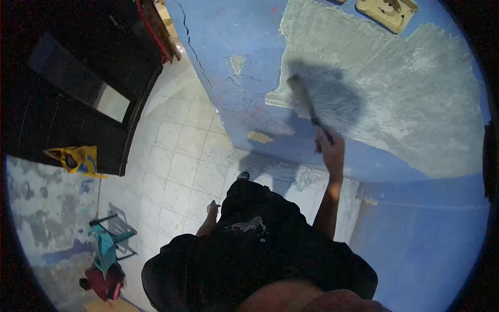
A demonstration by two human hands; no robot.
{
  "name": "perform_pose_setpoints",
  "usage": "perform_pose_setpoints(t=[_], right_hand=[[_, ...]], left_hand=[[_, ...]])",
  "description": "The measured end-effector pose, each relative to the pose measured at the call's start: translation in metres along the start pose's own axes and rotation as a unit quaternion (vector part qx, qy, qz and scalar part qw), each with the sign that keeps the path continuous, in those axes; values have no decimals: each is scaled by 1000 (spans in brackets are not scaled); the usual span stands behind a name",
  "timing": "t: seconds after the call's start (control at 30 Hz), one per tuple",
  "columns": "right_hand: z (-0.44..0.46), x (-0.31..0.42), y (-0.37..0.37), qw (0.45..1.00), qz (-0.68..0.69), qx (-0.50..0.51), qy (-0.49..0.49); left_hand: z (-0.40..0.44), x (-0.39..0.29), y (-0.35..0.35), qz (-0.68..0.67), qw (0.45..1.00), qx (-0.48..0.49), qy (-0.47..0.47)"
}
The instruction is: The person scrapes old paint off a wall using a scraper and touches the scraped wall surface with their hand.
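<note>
The handle of a scraper-like tool (304, 99) is gripped in my right hand (331, 147), its blurred wide end against or close to the wall. That end lies near the left edge of a large grey, paint-free patch (395, 99) on the blue wall (244, 26). A dark shadow falls on the patch around the tool. Down at my left side, above the tiled floor, is my left hand (212, 208), small in view; its fingers look partly folded, and whether it holds anything is unclear.
A yellow socket box (387, 13) sits at the top of the wall. White tiles (176, 151) cover the floor. To the left are a dark cabinet (62, 104), a yellow bag (78, 158) and a green chair-like object (106, 244) with dark red cloth (104, 283).
</note>
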State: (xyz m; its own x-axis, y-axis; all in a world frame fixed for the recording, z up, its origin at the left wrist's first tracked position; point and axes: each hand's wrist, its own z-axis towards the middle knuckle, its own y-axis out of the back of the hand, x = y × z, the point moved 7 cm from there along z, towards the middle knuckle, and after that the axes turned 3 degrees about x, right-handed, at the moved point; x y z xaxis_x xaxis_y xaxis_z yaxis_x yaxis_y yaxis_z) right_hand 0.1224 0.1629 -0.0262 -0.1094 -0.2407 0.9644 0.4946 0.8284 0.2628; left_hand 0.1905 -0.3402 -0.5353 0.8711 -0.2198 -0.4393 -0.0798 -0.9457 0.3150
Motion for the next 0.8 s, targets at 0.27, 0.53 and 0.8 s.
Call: perform_pose_setpoints(t=[0.27,0.53,0.8], right_hand=[[-10,103,-4,983,-73,-162,49],[-12,141,-7,966,-133,-219,28],[-8,124,4,964,-99,-247,-16]], left_hand=[[52,-250,-6,26,959,-8,-281],[-290,-546,16,-117,719,80,-680],[-329,-593,-23,-48,616,-1,-786]])
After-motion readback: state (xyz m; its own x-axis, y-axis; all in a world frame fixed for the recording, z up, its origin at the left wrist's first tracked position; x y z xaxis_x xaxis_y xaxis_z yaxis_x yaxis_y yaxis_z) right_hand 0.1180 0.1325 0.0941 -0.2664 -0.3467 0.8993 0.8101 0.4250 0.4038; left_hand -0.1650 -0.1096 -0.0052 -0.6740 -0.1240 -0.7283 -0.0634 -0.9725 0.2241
